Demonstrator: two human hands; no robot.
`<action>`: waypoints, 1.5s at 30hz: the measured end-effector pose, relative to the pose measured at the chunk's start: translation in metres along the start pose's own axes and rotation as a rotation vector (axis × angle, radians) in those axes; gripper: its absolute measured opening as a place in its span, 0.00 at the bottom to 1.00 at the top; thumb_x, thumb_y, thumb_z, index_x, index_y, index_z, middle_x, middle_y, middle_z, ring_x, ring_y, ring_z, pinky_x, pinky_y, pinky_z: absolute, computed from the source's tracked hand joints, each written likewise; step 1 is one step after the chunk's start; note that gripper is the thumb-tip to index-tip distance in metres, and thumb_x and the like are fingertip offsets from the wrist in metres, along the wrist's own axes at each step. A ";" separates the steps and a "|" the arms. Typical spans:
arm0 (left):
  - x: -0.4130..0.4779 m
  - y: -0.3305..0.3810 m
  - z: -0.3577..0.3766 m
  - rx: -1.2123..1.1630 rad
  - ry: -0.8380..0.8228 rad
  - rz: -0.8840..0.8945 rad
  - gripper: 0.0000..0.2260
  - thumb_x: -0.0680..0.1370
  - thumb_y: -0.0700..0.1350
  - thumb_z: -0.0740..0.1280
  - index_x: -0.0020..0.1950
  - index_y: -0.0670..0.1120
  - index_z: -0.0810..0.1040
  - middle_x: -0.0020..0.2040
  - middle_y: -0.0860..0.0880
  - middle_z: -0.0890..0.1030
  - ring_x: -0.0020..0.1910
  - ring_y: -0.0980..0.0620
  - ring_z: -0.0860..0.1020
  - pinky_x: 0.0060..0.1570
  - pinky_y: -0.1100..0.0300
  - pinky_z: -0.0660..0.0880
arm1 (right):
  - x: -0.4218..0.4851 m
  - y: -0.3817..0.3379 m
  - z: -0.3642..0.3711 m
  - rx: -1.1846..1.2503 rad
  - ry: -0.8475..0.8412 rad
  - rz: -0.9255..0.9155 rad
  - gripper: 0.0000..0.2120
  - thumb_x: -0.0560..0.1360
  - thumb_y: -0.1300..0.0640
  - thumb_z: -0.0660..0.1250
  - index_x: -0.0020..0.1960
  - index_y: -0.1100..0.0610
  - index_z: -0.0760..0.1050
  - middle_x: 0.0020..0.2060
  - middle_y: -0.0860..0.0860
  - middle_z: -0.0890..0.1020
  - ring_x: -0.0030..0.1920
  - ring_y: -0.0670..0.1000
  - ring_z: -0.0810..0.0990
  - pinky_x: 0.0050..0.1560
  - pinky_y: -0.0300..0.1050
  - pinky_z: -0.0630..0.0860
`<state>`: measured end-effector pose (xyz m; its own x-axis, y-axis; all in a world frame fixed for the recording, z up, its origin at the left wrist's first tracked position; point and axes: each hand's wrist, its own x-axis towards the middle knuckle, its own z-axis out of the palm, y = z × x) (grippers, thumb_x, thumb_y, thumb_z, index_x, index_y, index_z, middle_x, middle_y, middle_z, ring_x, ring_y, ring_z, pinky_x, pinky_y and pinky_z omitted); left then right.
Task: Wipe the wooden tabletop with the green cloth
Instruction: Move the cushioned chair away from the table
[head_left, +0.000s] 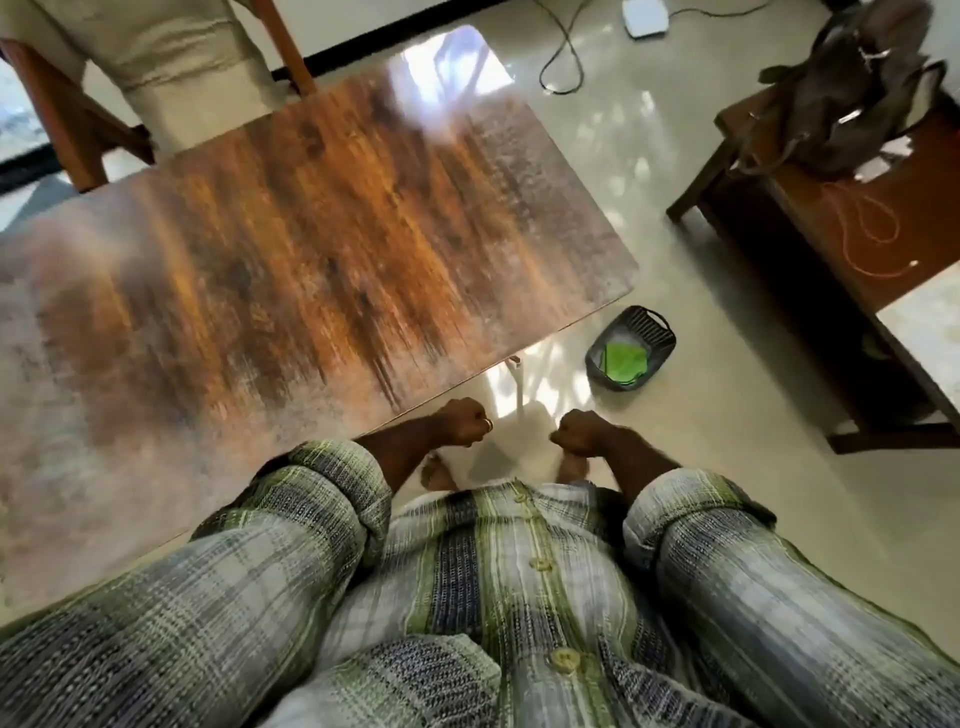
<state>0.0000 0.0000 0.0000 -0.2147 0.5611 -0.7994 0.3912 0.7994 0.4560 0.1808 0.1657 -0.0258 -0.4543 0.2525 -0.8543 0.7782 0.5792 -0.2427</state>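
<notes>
A green-and-blue checked shirt (519, 597) with rolled sleeves fills the lower part of the view. Just beyond it both hands are held out in front of the body. The left hand (462, 422) has a ring on one finger and its fingers are curled into a fist that holds nothing, right at the near edge of the bench (311, 234). The right hand (584, 428) is balled up the same way, empty, over the floor (701, 467) just off the bench's corner. The green cloth (623, 361) is in neither hand. It lies bunched in a small dark slatted basket (653, 332) on the floor, ahead and a little to the right of the right hand, beside the bench's near right corner and apart from both fists. The bench top is smeared by blur, so its grain reads only as brown streaks with pale glare at the far end, and its left end is cut off by the frame. Bare feet (439, 475) show partly below the fists — mostly hidden by the shirt. At the bench's far side stands a wooden chair (67, 130), cropped at the top. To the right, across a strip of open floor, a dark side table (779, 218) carries a grey bag (857, 88) and a loose orange cord (872, 234).
</notes>
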 end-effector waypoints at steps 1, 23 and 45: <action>0.008 0.012 0.005 0.024 -0.018 0.006 0.14 0.81 0.46 0.65 0.56 0.36 0.83 0.51 0.41 0.86 0.48 0.42 0.86 0.52 0.51 0.82 | 0.000 0.016 -0.002 0.025 0.010 0.003 0.21 0.83 0.49 0.61 0.58 0.67 0.81 0.55 0.60 0.85 0.57 0.60 0.83 0.54 0.47 0.76; 0.146 0.296 0.061 0.191 0.028 0.059 0.12 0.79 0.46 0.65 0.54 0.40 0.84 0.55 0.42 0.85 0.54 0.41 0.82 0.56 0.48 0.80 | -0.032 0.306 -0.157 0.389 0.099 0.101 0.12 0.83 0.55 0.62 0.49 0.62 0.80 0.54 0.62 0.86 0.49 0.62 0.86 0.34 0.41 0.74; 0.312 0.513 -0.020 -0.160 0.175 -0.035 0.15 0.82 0.44 0.63 0.63 0.38 0.81 0.64 0.40 0.81 0.63 0.39 0.78 0.59 0.52 0.75 | 0.105 0.380 -0.478 -0.184 -0.002 -0.086 0.22 0.84 0.49 0.61 0.61 0.67 0.81 0.62 0.63 0.82 0.62 0.64 0.81 0.60 0.50 0.77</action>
<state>0.1160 0.5891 -0.0076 -0.3827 0.5498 -0.7425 0.2370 0.8352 0.4963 0.2223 0.7826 0.0120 -0.5147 0.1948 -0.8349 0.6440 0.7307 -0.2265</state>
